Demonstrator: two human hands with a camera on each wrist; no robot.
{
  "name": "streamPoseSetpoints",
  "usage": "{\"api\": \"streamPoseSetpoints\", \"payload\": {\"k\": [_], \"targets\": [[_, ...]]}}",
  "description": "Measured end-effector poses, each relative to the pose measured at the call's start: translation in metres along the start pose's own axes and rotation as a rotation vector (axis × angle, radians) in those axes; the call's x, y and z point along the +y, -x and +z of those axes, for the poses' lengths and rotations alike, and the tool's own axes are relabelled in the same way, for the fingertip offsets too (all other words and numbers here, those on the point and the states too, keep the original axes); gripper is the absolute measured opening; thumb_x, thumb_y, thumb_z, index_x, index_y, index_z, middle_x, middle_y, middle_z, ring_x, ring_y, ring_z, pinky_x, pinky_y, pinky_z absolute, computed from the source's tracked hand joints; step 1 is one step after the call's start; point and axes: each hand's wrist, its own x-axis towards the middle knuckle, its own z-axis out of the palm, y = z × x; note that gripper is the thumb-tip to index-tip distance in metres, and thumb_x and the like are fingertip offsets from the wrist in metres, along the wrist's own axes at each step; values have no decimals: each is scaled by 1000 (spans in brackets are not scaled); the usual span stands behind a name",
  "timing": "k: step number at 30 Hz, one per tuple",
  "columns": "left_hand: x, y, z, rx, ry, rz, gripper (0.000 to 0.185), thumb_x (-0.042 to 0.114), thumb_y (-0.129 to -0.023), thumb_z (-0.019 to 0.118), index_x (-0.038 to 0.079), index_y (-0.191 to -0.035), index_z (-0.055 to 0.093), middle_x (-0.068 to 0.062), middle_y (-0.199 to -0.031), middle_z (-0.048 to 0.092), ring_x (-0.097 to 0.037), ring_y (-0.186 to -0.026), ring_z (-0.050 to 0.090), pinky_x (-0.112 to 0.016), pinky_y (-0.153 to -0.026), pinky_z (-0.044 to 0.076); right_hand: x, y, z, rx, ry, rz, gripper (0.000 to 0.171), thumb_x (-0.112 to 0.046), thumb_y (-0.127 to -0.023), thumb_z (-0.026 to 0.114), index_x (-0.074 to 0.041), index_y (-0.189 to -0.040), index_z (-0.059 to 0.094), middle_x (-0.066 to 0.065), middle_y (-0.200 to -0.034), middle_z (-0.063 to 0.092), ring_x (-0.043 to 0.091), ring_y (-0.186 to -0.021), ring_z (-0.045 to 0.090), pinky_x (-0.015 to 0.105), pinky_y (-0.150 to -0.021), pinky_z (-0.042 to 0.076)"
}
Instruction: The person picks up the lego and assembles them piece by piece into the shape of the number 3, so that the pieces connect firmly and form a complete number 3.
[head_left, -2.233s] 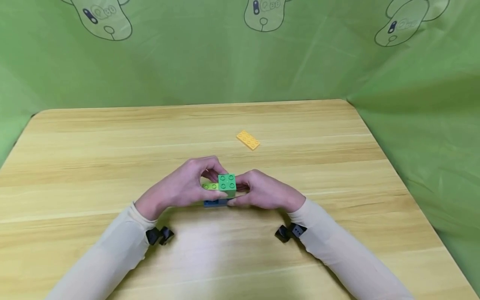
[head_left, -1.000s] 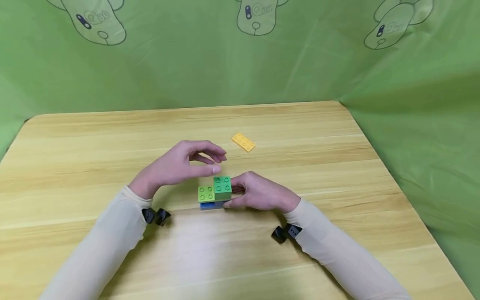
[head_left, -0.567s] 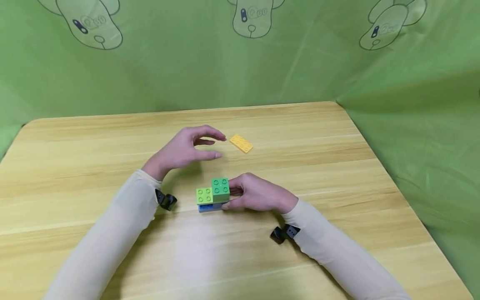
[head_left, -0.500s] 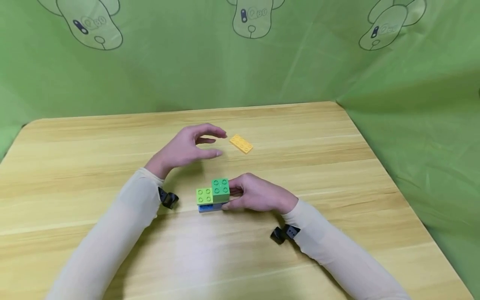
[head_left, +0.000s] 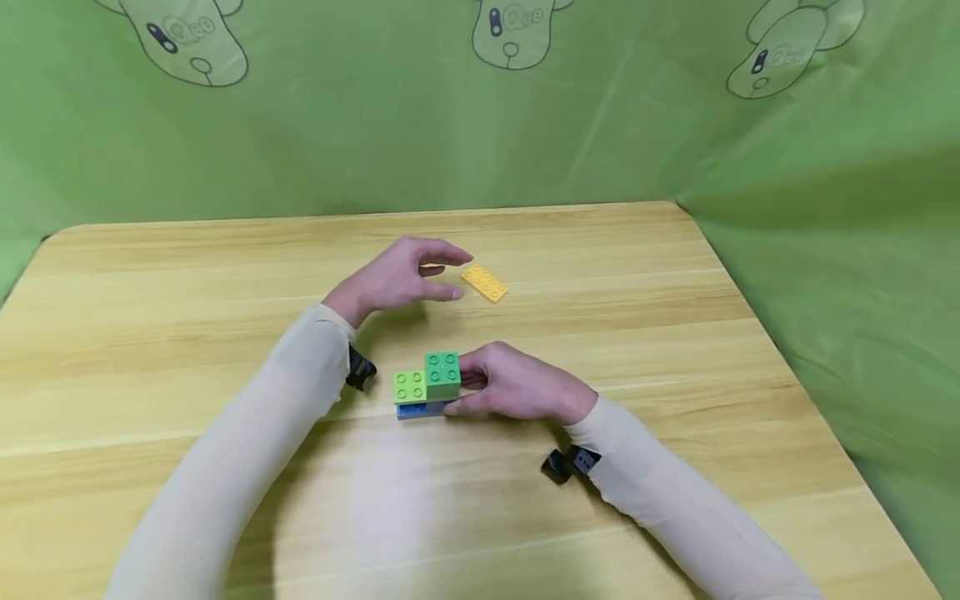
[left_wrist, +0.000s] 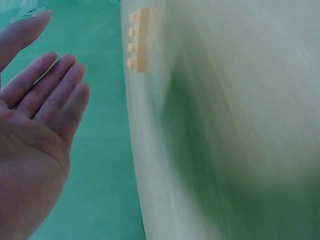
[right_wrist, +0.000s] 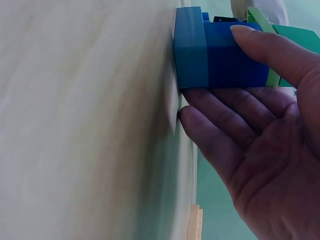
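A stack of building bricks stands on the table: blue bricks [right_wrist: 235,55] at the bottom, a thin lime green plate [head_left: 409,387] above them, and a green brick [head_left: 442,375] on the plate's right half. My right hand [head_left: 517,383] holds the stack from its right side, thumb on the near face and fingers behind. Farther back, my left hand [head_left: 401,275] hovers over the table with thumb and fingers spread apart, holding nothing. Just right of its fingertips lies a flat yellow-orange brick plate [head_left: 484,283], apart from the hand; the left wrist view shows this plate [left_wrist: 142,40] edge-on.
The wooden table [head_left: 637,333] has its far edge behind the yellow-orange plate. A green curtain [head_left: 375,133] with printed cartoon outlines hangs behind and along the right side. Black wrist devices [head_left: 570,467] sit on both sleeves.
My left hand let go of the stack, rose away from it and moved back and right towards the yellow-orange plate. My right hand has stayed on the stack.
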Motion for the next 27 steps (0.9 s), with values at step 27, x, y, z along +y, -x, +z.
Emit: {"api": "streamPoseSetpoints", "payload": {"k": [27], "targets": [[-14, -35, 5, -73, -224, -171, 70, 27, -85, 79, 8, -144, 48, -7, -149, 44, -25, -138, 36, -39, -115, 27, -4, 6, 0, -5, 5, -3, 29, -16, -87, 77, -5, -114, 70, -3, -107, 71, 8, -102, 65, 26, -92, 51]]}}
